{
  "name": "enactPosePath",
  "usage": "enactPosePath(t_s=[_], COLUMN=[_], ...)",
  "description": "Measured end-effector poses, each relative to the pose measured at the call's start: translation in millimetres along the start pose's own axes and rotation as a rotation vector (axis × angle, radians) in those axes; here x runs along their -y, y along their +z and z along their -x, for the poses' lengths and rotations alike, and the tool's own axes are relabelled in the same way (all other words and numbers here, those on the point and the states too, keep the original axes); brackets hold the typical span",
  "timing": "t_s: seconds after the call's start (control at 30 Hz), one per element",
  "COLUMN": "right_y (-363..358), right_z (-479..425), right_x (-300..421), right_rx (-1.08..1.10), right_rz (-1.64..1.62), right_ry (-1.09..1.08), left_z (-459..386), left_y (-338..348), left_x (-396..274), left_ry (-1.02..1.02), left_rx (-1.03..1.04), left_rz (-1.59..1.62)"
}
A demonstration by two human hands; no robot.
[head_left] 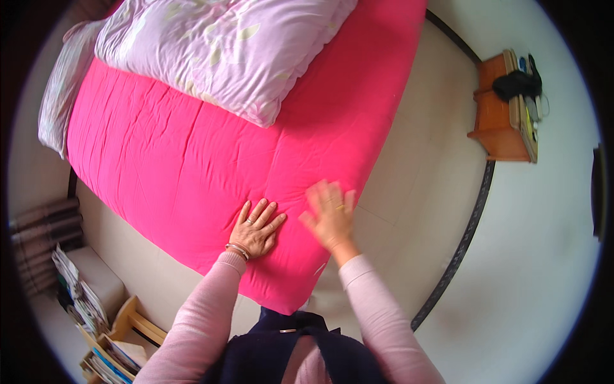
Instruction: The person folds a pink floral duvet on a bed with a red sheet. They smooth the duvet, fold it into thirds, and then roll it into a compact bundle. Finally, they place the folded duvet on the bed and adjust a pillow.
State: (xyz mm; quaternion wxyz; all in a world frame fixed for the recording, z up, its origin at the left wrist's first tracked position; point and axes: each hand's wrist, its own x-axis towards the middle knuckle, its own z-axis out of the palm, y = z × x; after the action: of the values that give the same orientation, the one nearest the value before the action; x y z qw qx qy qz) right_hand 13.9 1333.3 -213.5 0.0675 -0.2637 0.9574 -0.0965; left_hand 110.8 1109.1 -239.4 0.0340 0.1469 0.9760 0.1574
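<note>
A bright pink fitted sheet [206, 168] covers a mattress, with fine wrinkles across its left part. My left hand [255, 231] lies palm down on the sheet near the closest corner, fingers spread, holding nothing. To its right, my right hand [331, 213] is blurred, its fingers apart, over the sheet near the right edge; whether it touches the cloth I cannot tell. A light purple floral quilt [225, 53] lies folded or bunched on the far part of the bed. At the far left edge rests a pale patterned pillow [69, 91].
A wooden cabinet [501, 110] with a black item [517, 85] on it stands against the right wall. Tiled floor [407, 192] runs along the bed's right side. At lower left are a wooden rack [132, 321] with papers and a pale box-like seat [98, 278].
</note>
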Motion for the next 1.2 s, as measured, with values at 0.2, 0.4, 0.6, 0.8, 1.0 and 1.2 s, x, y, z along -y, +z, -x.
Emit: enactPosePath(t_s=[0.2,0.4,0.6,0.8,1.0,1.2], right_y=[-18.0,-36.6,-48.7,-47.0,-44.1,-82.5], right_z=[-36.0,-55.4,-126.0,-213.4,-200.5,-282.8], right_x=[-93.9,-91.5,-127.0,-297.7,-317.9,-289.2], right_rx=[0.115,0.285,0.15,-0.052,-0.084,0.038], right_rz=[0.109,0.095,-0.279,-0.153,-0.229,-0.062], right_ry=[0.101,0.105,-0.299,0.13,-0.091,-0.295], left_z=[-7.0,-68.6,-272.8,-323.6,-325.1,-332.7], left_y=[-5.2,-3.5,22.8,34.7,32.2,30.4], left_x=[-8.3,-38.3,-50.2,-63.3,-68.1,-67.5], left_ry=[-0.044,-0.353,-0.809,-1.043,-1.076,-1.064], left_rx=[0.083,-0.105,-0.361,-0.264,-0.209,-0.213], left_rz=[-0.013,-0.118,0.191,-0.198,-0.19,-0.158])
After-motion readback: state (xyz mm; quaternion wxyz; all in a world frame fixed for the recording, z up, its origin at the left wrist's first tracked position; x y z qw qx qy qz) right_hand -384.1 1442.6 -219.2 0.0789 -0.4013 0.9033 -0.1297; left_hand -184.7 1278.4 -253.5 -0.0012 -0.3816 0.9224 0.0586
